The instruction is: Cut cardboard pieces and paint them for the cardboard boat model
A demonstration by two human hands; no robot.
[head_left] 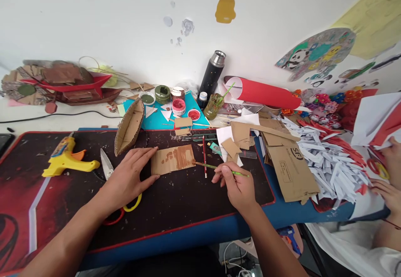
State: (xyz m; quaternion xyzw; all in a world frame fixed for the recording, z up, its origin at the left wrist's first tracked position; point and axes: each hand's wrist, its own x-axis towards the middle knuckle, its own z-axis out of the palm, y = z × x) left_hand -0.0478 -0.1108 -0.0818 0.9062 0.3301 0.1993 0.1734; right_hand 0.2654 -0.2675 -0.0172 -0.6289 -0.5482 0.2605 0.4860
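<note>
Bare forearms (pixel 78 223) flank brown-streaked rectangular cardboard (pixel 173 160) (lying crosswise); spread left hand (pixel 128 176) touches left end, right hand (pixel 238 186) pinches green paintbrush (pixel 212 166).

Toward the left edge of your surface (pixel 44 124) you have a yellow glue gun (pixel 67 158) lying on its side. Past it, near the far left corner, sit a red-hulled model boat (pixel 75 85) and a brown model boat (pixel 90 97), with a black cable (pixel 78 113) running in front. By the far edge you see a black flask (pixel 210 74) and, right of it, a red roll (pixel 266 94). Toward the right edge, a cardboard sheet (pixel 291 172) marked SF lies beside a heap of white paper strips (pixel 328 156); colourful ornaments (pixel 326 101) crowd the far right corner. Above, your wall (pixel 103 22) carries a mustard sticker (pixel 225 8).
</note>
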